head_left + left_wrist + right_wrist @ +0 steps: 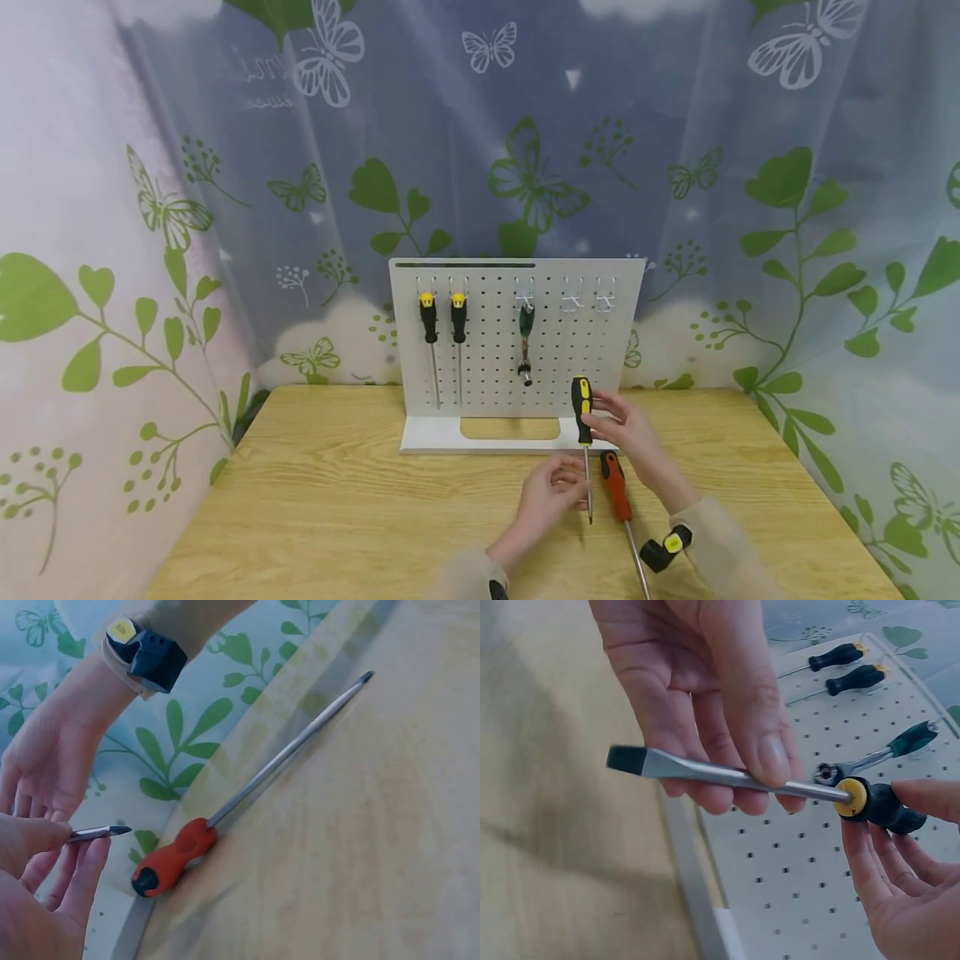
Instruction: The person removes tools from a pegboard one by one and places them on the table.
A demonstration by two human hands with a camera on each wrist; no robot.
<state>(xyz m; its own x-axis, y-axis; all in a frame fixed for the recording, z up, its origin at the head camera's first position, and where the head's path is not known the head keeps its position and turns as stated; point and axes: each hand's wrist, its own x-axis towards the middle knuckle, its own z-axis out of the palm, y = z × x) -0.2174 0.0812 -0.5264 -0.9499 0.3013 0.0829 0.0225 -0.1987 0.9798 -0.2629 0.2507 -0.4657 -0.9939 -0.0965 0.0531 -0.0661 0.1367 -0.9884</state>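
Observation:
A black-and-yellow flathead screwdriver [582, 410] is held upright, handle on top, in front of the pegboard [480, 358]. My right hand [621, 427] grips its handle between thumb and fingers. Lower down, my left hand [553, 493] pinches the metal shaft; in the right wrist view the left thumb presses the shaft [712, 774] against the fingers, with the flat dark tip [626, 760] sticking out past them. Beside the hands, a red screwdriver [615, 485] with a black end lies on the table, its shaft pointing toward the front.
Two black-and-yellow screwdrivers [428, 321] hang on the pegboard's left side. A green-handled ratchet wrench [527, 321] hangs near its middle. Two bare metal hooks [573, 296] are at the upper right. The board's white base [431, 437] stands on the wooden table [315, 500].

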